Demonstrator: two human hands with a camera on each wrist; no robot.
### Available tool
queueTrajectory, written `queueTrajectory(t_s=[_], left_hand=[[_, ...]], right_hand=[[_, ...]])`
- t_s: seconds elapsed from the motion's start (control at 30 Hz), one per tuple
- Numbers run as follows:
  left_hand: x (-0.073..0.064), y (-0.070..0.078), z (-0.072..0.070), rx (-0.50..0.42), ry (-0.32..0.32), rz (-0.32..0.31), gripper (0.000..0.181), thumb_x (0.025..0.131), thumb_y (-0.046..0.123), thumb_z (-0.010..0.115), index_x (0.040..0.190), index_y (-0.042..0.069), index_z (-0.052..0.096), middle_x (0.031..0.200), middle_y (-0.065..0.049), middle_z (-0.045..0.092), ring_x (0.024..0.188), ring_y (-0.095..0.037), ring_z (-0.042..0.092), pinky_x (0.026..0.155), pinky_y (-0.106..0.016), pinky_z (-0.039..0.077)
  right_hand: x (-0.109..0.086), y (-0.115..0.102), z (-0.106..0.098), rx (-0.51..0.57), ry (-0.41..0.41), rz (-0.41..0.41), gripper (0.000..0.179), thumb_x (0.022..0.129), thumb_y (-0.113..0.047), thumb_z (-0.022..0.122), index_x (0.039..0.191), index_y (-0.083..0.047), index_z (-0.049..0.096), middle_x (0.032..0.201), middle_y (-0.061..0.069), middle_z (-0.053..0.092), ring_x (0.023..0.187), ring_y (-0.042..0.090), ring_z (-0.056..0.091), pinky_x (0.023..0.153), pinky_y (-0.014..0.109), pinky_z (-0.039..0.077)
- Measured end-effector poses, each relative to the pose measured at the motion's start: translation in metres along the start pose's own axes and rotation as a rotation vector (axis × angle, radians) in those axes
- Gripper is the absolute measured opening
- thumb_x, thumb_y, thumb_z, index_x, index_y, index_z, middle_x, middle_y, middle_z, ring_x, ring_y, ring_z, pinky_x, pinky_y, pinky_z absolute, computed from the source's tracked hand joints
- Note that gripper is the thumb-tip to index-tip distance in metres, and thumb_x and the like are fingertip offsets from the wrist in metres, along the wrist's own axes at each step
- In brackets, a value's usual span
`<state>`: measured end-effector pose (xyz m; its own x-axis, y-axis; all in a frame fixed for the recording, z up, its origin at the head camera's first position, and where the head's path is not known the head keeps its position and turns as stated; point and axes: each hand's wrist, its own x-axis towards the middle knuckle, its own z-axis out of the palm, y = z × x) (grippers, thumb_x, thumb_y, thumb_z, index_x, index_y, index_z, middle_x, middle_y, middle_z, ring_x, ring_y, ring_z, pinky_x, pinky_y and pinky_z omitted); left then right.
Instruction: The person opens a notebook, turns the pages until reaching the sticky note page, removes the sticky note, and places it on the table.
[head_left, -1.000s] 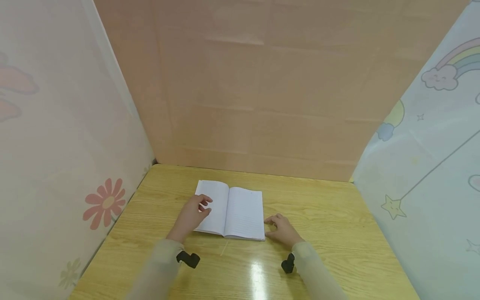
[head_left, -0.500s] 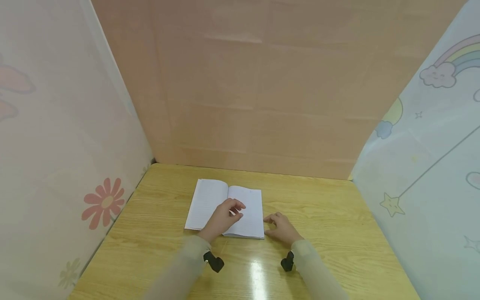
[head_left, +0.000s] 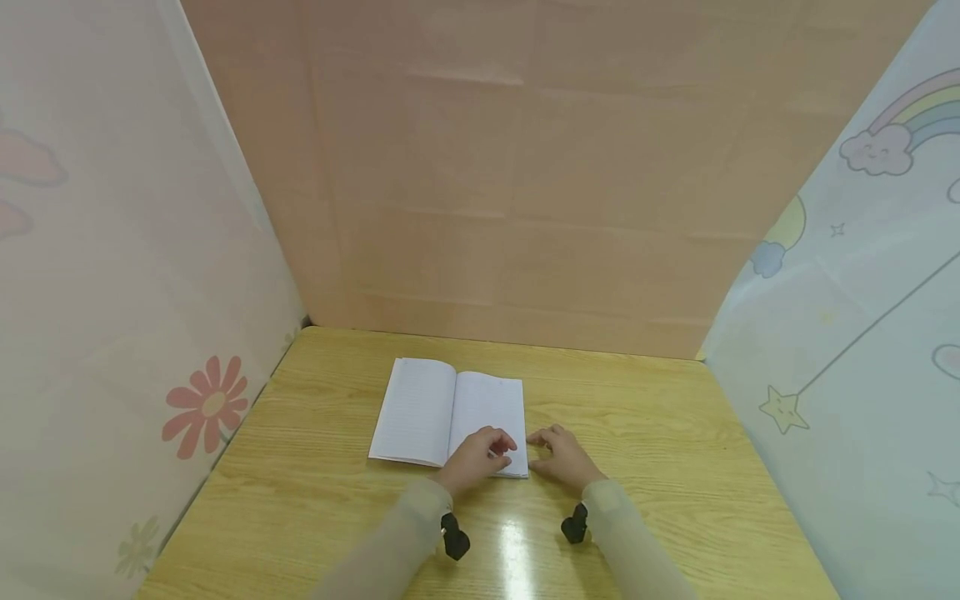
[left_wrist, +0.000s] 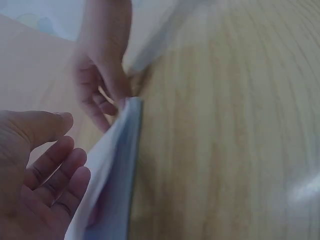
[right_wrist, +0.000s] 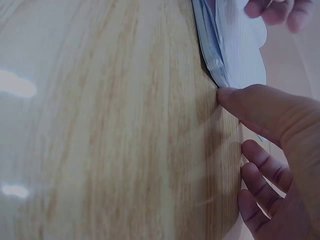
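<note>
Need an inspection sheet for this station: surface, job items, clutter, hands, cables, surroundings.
Surface: wood-grain table, bright glare toward the near side.
Job items: lined notebook lying open, no writing I can make out.
Clutter: nothing seen.
Left hand: over the right page, fingers loosely curled, holding nothing; contact with the page unclear.
Right hand: beside the notebook's right edge, thumb touching its near corner.
Wrists: a black device on each.
Cables: nothing seen.
Surroundings: tan backdrop behind; flower-print sheet left, rainbow-and-star sheet right.
</note>
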<state>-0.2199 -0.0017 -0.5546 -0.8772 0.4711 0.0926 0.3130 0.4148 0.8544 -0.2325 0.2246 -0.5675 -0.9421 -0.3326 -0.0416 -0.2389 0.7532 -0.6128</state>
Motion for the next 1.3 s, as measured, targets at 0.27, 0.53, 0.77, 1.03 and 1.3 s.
queueTrajectory(t_s=[0.27,0.53,0.77,1.03,1.3], left_hand=[[0.000,-0.012,0.015,0.105,-0.004,-0.026,0.012,0.086,0.013,0.071,0.096,0.019,0.067,0.090,0.009,0.056,0.084,-0.004,0.053,0.078,-0.023,0.047],[0.002,-0.012,0.018,0.127,-0.003,-0.027,0.017,0.082,0.008,0.075,0.095,0.016,0.067,0.087,0.006,0.055,0.082,-0.006,0.052,0.076,-0.022,0.046],[0.001,-0.009,0.016,0.150,-0.006,-0.044,0.012,0.086,0.008,0.070,0.095,0.015,0.067,0.087,0.007,0.056,0.081,-0.004,0.052,0.075,-0.022,0.046],[0.001,-0.006,0.014,0.222,0.021,-0.016,0.014,0.093,0.005,0.061,0.099,0.016,0.067,0.086,0.007,0.059,0.079,-0.003,0.052,0.074,-0.023,0.047],[0.003,-0.005,0.014,0.266,0.003,0.004,0.021,0.095,0.004,0.056,0.098,0.019,0.071,0.089,0.005,0.063,0.085,-0.006,0.058,0.079,-0.026,0.049]], right_hand=[[-0.001,-0.003,0.000,0.001,0.011,0.018,0.037,0.079,-0.024,0.079,0.113,-0.016,0.067,0.105,0.002,0.055,0.103,0.023,0.051,0.085,0.042,0.046],[-0.001,-0.005,-0.001,-0.018,0.026,0.020,0.037,0.078,-0.023,0.080,0.112,-0.017,0.067,0.104,0.001,0.055,0.101,0.022,0.051,0.083,0.040,0.045],[-0.001,-0.007,-0.001,-0.029,0.021,0.029,0.037,0.078,-0.024,0.080,0.112,-0.016,0.067,0.105,0.002,0.056,0.103,0.023,0.051,0.084,0.042,0.046],[-0.001,-0.006,-0.001,-0.022,0.015,0.033,0.036,0.079,-0.023,0.080,0.112,-0.018,0.067,0.105,0.001,0.056,0.103,0.022,0.051,0.085,0.042,0.046],[-0.001,-0.005,-0.001,-0.017,0.014,0.020,0.036,0.079,-0.023,0.079,0.112,-0.018,0.067,0.104,0.002,0.056,0.101,0.023,0.051,0.084,0.041,0.045]])
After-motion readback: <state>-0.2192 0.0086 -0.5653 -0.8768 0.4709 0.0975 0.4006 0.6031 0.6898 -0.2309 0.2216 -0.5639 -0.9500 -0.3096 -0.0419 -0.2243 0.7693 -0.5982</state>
